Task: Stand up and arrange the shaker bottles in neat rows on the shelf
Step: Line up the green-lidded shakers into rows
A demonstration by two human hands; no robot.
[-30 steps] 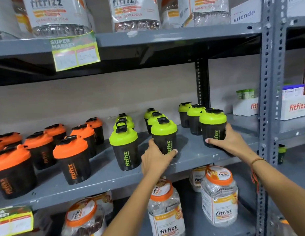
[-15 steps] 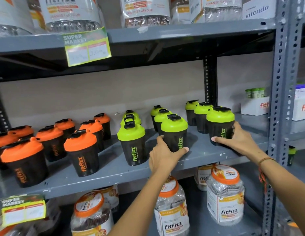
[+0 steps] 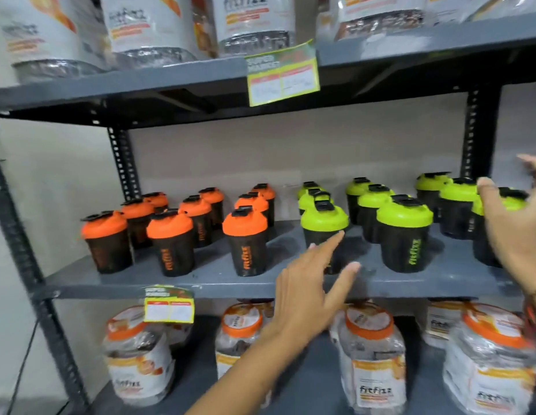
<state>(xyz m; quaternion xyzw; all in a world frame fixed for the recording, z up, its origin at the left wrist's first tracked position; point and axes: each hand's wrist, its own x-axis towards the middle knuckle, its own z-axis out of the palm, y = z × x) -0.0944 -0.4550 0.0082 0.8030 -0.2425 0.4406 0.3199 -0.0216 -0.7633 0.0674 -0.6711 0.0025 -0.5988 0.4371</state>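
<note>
Black shaker bottles stand upright in rows on the grey middle shelf (image 3: 219, 278). Several have orange lids (image 3: 244, 226) on the left half, several have green lids (image 3: 404, 215) on the right half. My left hand (image 3: 308, 283) hovers open in front of a front green-lidded bottle (image 3: 324, 218), fingers spread, partly covering its body and holding nothing. My right hand (image 3: 513, 232) is open at the right edge, in front of the rightmost green-lidded bottle (image 3: 485, 244), palm toward it, partly cut off by the frame.
Large clear jars with orange lids (image 3: 370, 363) fill the shelf below. Bagged packs (image 3: 254, 22) crowd the top shelf. Price tags hang from the upper shelf edge (image 3: 281, 74) and middle shelf edge (image 3: 168, 305). Dark perforated uprights (image 3: 123, 163) frame the bay.
Both hands have let go of the green-lidded bottles and pulled back open. The view has swung left, bringing the orange-lidded rows toward the middle.
</note>
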